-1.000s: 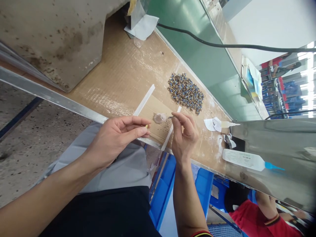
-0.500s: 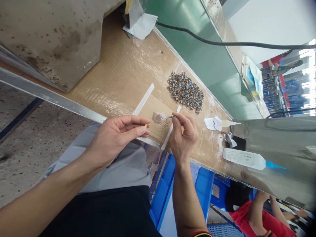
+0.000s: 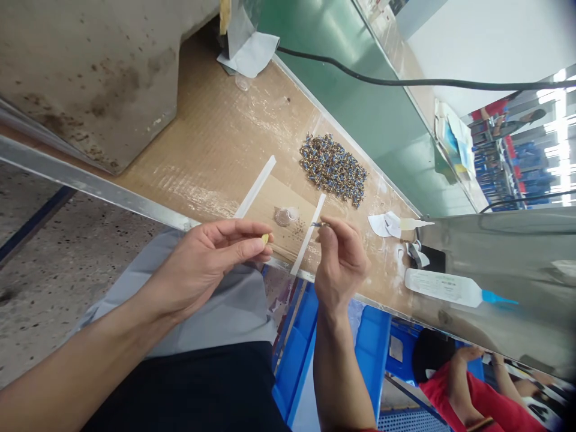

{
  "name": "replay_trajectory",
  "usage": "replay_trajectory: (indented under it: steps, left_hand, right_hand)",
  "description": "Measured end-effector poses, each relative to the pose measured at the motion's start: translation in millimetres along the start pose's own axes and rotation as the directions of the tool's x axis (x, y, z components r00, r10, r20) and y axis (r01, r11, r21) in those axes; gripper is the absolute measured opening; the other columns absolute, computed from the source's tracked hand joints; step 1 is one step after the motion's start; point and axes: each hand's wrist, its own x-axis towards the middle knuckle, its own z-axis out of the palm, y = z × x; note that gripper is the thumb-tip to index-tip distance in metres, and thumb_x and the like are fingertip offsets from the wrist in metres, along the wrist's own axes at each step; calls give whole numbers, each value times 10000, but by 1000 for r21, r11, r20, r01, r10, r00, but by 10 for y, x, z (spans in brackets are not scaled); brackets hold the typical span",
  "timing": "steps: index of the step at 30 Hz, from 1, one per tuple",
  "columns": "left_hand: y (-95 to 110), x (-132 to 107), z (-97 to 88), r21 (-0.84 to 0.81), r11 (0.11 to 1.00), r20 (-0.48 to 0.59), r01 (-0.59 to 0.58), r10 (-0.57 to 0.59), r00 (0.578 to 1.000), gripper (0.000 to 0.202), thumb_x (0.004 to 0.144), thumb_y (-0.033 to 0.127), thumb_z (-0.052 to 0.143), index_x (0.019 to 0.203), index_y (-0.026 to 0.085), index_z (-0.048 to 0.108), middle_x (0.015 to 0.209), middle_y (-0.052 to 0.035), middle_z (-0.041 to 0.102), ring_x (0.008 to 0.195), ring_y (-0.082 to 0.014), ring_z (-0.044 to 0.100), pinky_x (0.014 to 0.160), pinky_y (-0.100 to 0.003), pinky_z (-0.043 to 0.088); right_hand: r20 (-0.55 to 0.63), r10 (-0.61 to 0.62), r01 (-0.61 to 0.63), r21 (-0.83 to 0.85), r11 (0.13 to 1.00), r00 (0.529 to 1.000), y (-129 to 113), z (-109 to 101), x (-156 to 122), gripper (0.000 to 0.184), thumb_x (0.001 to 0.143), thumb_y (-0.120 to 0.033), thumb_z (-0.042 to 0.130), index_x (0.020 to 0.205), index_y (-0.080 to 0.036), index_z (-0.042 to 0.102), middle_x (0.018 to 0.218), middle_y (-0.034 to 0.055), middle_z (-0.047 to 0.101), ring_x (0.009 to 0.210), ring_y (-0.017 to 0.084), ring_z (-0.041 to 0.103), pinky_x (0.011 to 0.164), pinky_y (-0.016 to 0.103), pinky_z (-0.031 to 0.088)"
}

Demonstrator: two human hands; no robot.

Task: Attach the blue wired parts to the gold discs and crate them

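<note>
My left hand point(image 3: 225, 252) pinches a small yellow piece point(image 3: 265, 239) between thumb and fingertips, above the table's front edge. My right hand point(image 3: 341, 258) is closed on a small thin metal part point(image 3: 320, 224) with a bluish tint, whose tip points left; its exact kind is too small to make out. Between and beyond the hands a small clear round dish point(image 3: 287, 216) rests on a cardboard sheet point(image 3: 258, 201), with tiny dark specks point(image 3: 297, 228) scattered beside it. Farther back lies a heap of small brass-and-blue metal parts point(image 3: 333, 169).
White tape strips point(image 3: 255, 186) cross the cardboard. On the right are a white bottle with a blue nozzle point(image 3: 443, 287) and a pale nozzle tip point(image 3: 414, 224) on white paper. A large stained box-like housing point(image 3: 90, 78) stands at left. Blue trays point(image 3: 292, 354) sit below. A co-worker's red sleeve point(image 3: 486, 402) shows lower right.
My right hand has drawn back from the clear dish, slightly right and nearer me. The yellow piece in my left hand has turned and shows more of its face.
</note>
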Motion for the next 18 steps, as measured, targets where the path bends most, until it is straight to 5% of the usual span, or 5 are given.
replay_trajectory:
  steps: [5,11,18]
  left_hand:
    - [-7,-48,78,-117,985,138,130,-114,984,233,847,365,1139,1032,292,1016,1132,-69,968,885,-200,904,910,-284,757]
    - [-31,-81,144,-204,968,237,145,-95,967,228,886,370,1130,1067,292,1016,1023,-49,967,863,-162,905,828,-189,730]
    - [-26,-100,194,-201,974,225,103,-57,973,197,896,378,1124,1030,283,1015,963,-50,966,849,-162,911,824,-182,721]
  right_hand:
    - [130,9,-41,248,968,992,-330,-63,-173,165,1183,-274,754,1231,-323,903,1129,48,837,1020,237,830,871,412,708]
    - [207,-26,-26,244,969,978,-436,-45,-220,178,1195,-273,749,1244,-332,910,1181,53,885,1113,254,866,1007,446,738]
    - [212,-12,-46,268,962,977,-429,-32,-236,192,1188,-248,764,1263,-349,908,1193,37,899,1127,245,873,1018,426,744]
